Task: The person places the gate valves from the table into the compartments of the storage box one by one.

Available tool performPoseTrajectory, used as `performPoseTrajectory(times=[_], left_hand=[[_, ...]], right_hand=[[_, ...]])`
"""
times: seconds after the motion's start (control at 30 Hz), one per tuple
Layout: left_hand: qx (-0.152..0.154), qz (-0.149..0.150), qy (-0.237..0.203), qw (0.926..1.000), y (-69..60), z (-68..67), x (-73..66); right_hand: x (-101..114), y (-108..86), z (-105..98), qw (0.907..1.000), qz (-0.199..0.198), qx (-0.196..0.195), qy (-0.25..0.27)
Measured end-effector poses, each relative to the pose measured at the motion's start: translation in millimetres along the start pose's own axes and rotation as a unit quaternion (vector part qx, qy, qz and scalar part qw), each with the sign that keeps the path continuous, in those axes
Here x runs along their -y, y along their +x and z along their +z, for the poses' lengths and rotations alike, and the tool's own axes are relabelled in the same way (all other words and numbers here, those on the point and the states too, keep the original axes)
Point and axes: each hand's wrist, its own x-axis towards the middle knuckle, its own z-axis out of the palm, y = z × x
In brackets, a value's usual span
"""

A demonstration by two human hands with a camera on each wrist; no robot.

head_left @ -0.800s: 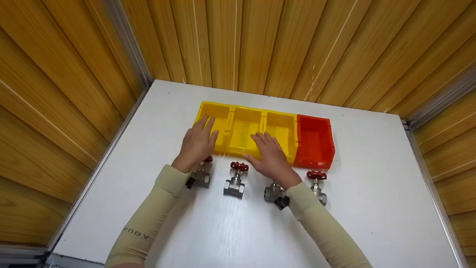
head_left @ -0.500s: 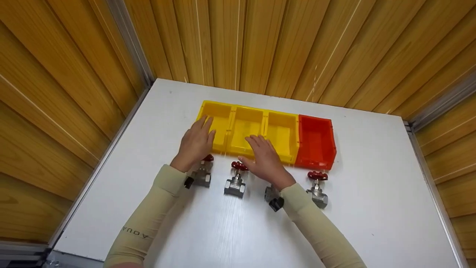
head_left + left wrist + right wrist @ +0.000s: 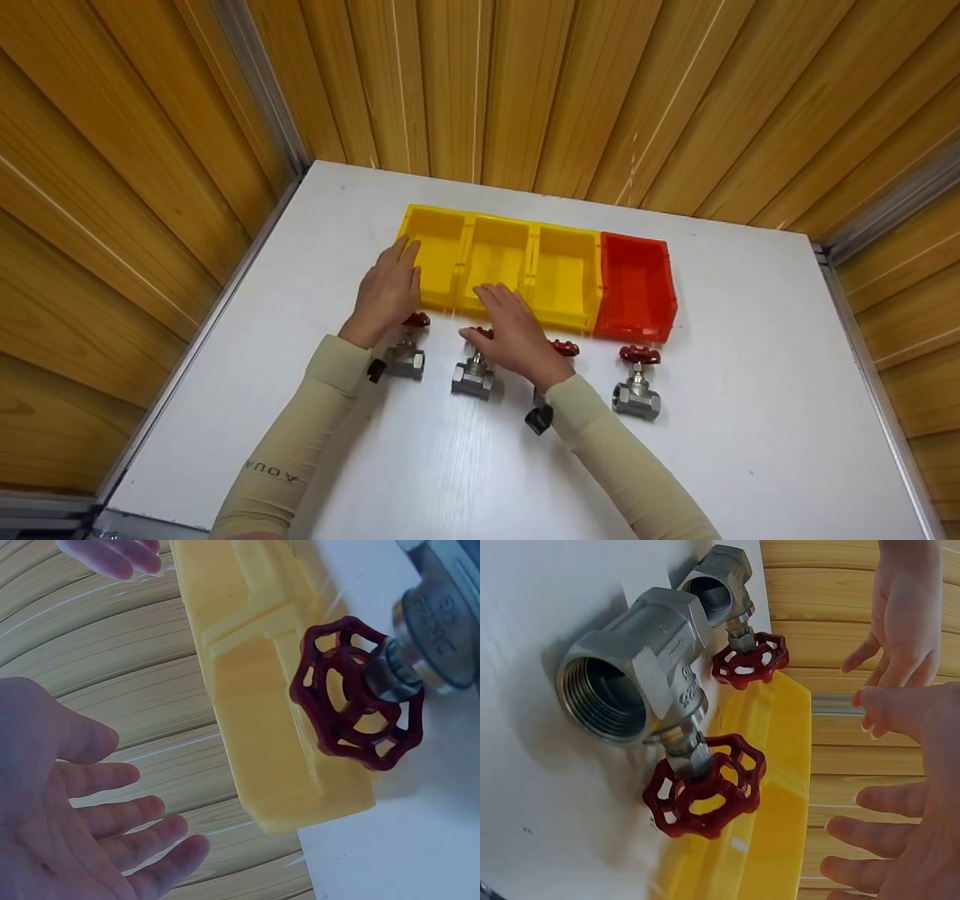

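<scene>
My left hand (image 3: 384, 296) hovers with its fingers extended over the left end of the yellow bins (image 3: 568, 281), holding nothing. Below it stands a metal gate valve (image 3: 405, 363) with a red handwheel (image 3: 356, 694). The right hand (image 3: 514, 334), fingers loosely straight and thumb spread, is over the front of the middle yellow bin. It partly covers the handwheel of a second valve (image 3: 472, 379). Another valve, mostly hidden by the right wrist, shows its red handwheel (image 3: 564, 348). Farther right, one more valve (image 3: 636, 399) lies uncovered. In the right wrist view the right palm (image 3: 915, 840) grips nothing.
A red bin (image 3: 637, 285) adjoins the yellow ones at the right. All sit on a white table (image 3: 765, 360) enclosed by wood-patterned walls (image 3: 517, 90). Black pieces (image 3: 538, 420) sit at the wrists.
The right hand has drifted left and a little nearer the person, uncovering the rightmost valve and a handwheel beside it. The left hand has shifted slightly left. Valves and bins stay put.
</scene>
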Motion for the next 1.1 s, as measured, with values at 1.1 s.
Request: performPoseTrajectory(times=[1.1], left_hand=[[0.009, -0.023, -0.031, 0.9992, 6.5, 10.3, 34.8]], right_hand=[[34.5, 8.5, 52.1, 0.9956, -0.065, 0.059, -0.033]])
